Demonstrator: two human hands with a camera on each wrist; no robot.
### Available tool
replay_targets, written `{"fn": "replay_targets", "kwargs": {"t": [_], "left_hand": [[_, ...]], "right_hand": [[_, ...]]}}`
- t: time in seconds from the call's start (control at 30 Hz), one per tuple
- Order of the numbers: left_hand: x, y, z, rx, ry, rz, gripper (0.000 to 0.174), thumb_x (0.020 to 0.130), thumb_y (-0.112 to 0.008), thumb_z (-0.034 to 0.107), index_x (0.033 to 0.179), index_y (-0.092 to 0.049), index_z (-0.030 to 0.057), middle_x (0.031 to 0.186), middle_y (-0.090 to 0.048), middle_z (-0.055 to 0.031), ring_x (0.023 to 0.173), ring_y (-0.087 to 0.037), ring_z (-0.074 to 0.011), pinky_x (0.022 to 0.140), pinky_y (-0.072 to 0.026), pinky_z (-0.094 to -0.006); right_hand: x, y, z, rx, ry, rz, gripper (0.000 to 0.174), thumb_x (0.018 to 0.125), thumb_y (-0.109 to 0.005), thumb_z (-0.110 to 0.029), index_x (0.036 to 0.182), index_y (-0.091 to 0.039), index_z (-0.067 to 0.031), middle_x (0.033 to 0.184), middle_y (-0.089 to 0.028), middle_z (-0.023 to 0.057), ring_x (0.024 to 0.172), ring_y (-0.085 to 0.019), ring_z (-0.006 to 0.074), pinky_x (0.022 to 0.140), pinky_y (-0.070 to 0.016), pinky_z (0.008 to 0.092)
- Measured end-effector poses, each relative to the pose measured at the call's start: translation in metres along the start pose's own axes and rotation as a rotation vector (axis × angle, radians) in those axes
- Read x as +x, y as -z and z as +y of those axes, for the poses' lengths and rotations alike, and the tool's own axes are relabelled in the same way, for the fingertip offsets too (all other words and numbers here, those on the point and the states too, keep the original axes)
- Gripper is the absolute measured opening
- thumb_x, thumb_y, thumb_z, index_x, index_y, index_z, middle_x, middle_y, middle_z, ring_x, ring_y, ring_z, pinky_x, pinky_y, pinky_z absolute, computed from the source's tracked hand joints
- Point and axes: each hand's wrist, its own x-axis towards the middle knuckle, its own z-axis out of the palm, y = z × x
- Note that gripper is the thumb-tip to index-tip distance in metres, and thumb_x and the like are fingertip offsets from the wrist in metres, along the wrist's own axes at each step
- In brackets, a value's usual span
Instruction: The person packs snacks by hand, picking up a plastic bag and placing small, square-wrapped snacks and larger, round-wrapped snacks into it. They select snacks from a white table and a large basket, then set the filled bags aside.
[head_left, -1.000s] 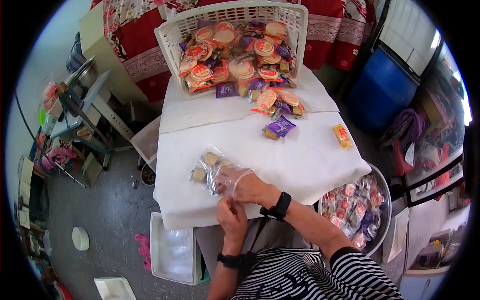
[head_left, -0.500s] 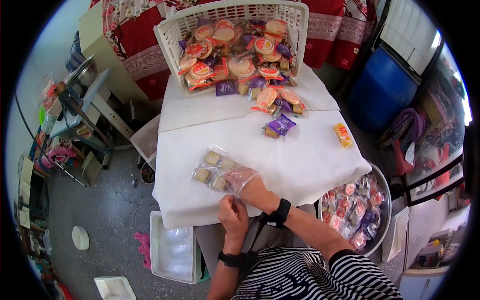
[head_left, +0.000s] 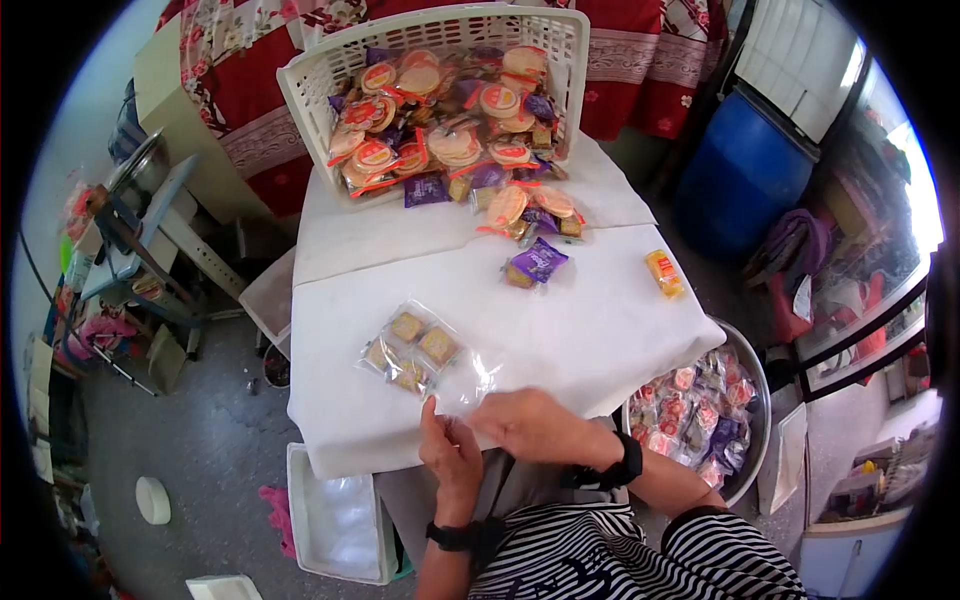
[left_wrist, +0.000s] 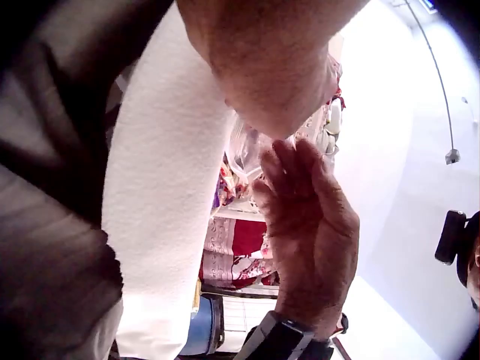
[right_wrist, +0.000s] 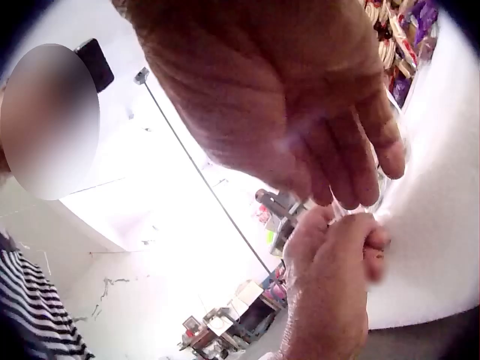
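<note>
A clear plastic bag (head_left: pixel 470 377) lies on the white-covered table, with several square wrapped biscuits (head_left: pixel 438 345) grouped in its far end. At the near edge of the bag, my left hand (head_left: pixel 452 452) pinches the film with curled fingers; the right wrist view also shows this curled left hand (right_wrist: pixel 330 262). My right hand (head_left: pixel 540 425) is just beside it at the bag's mouth. Its fingers (right_wrist: pixel 349 176) are fairly straight, with clear film around their tips. The palm of the right hand (left_wrist: pixel 311 232) faces the left wrist camera.
A white basket (head_left: pixel 575 75) full of wrapped biscuits and purple packets lies tipped at the table's far end. Near it are a loose purple packet (head_left: pixel 540 260) and a yellow packet (head_left: pixel 663 274). A metal basin (head_left: pixel 762 420) of filled bags stands at right, a white bin (head_left: pixel 335 520) at lower left.
My right hand has drawn back out of the bag toward my body and to the right. The biscuits stay grouped at the far end, and my left hand still pinches the edge.
</note>
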Motion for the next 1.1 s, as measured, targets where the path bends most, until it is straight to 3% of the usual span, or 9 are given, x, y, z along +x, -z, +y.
{"fn": "replay_targets", "kwargs": {"t": [0.1,0.17,0.27,0.4,0.63,0.83,0.9,0.97,1.1], "left_hand": [[0.003,0.001,0.006,0.027,-0.01,-0.01,0.045,0.081,-0.054,-0.002,0.126,-0.046,-0.0094,0.064,-0.052,-0.0109,0.05,-0.051,-0.0252,0.049,-0.0413,-0.0351],[0.004,0.002,0.002,0.073,-0.078,-0.017,0.044,0.081,-0.054,-0.002,0.124,-0.048,-0.0095,0.064,-0.052,-0.0112,0.05,-0.051,-0.026,0.049,-0.0412,-0.0357],[0.007,0.006,0.004,0.125,-0.152,-0.024,0.042,0.08,-0.053,-0.003,0.121,-0.05,-0.0097,0.064,-0.053,-0.012,0.05,-0.051,-0.0272,0.049,-0.0412,-0.0369],[0.003,0.006,0.006,0.091,-0.106,-0.027,0.036,0.081,-0.052,-0.004,0.118,-0.054,-0.0074,0.068,-0.054,-0.0141,0.053,-0.051,-0.0264,0.052,-0.042,-0.036],[0.002,0.003,0.003,0.072,-0.093,-0.011,0.037,0.08,-0.053,-0.004,0.117,-0.055,-0.0068,0.065,-0.052,-0.0127,0.051,-0.049,-0.023,0.05,-0.0411,-0.0339],[-0.002,0.003,0.003,0.01,-0.022,-0.009,0.039,0.08,-0.056,-0.004,0.119,-0.053,-0.0053,0.063,-0.047,-0.0088,0.051,-0.046,-0.0174,0.049,-0.0389,-0.0298],[-0.001,0.002,0.007,-0.013,0.009,-0.006,0.035,0.083,-0.059,-0.002,0.117,-0.053,-0.0048,0.062,-0.044,-0.0064,0.051,-0.043,-0.0146,0.048,-0.0377,-0.0286],[0.001,0.002,0.014,-0.017,0.011,0.002,0.031,0.084,-0.059,0.0,0.114,-0.054,-0.0044,0.062,-0.043,-0.0055,0.051,-0.043,-0.014,0.048,-0.0371,-0.0284],[0.004,0.004,0.024,-0.021,0.015,0.003,0.023,0.087,-0.061,0.004,0.109,-0.055,-0.0033,0.061,-0.043,-0.0044,0.051,-0.042,-0.0133,0.047,-0.036,-0.0283]], "right_hand": [[0.024,0.029,0.016,-0.095,-0.276,0.278,0.01,0.08,-0.06,-0.011,0.078,-0.062,-0.0014,0.079,-0.064,0.0142,0.085,-0.061,0.0348,0.074,-0.0489,0.0438],[0.035,0.033,0.074,-0.342,-0.114,0.349,0.017,0.081,-0.062,-0.009,0.096,-0.061,-0.0002,0.091,-0.065,0.0143,0.086,-0.061,0.0343,0.079,-0.0491,0.0422],[0.055,0.047,0.11,-0.574,-0.212,0.271,0.036,0.08,-0.065,-0.015,0.113,-0.057,-0.0018,0.109,-0.062,0.0151,0.102,-0.056,0.0353,0.086,-0.0468,0.0445],[0.075,0.06,0.111,-0.563,-0.499,0.248,0.038,0.072,-0.072,-0.023,0.104,-0.061,-0.0054,0.108,-0.058,0.0136,0.105,-0.053,0.0362,0.087,-0.048,0.0453],[0.077,0.059,0.115,-0.622,-0.428,0.185,0.036,0.071,-0.072,-0.024,0.096,-0.061,-0.001,0.102,-0.053,0.0168,0.103,-0.054,0.0349,0.085,-0.0488,0.0448],[0.042,0.058,0.059,-0.115,-0.494,0.267,0.043,0.074,-0.074,-0.031,0.091,-0.054,0.0032,0.087,-0.061,0.0192,0.082,-0.062,0.0315,0.07,-0.0501,0.0398],[0.02,0.049,0.039,0.075,-0.484,0.242,0.04,0.076,-0.077,-0.026,0.092,-0.052,0.0007,0.069,-0.059,0.008,0.061,-0.053,0.0111,0.056,-0.0445,0.0286],[0.001,0.038,0.016,0.019,-0.473,0.166,0.04,0.075,-0.078,-0.024,0.094,-0.053,0.0006,0.064,-0.058,0.0058,0.058,-0.052,0.0078,0.053,-0.0431,0.026],[-0.022,0.002,0.003,0.072,-0.454,0.239,0.043,0.072,-0.078,-0.03,0.094,-0.058,0.0018,0.071,-0.063,0.0161,0.061,-0.063,0.025,0.057,-0.0495,0.034]]}}
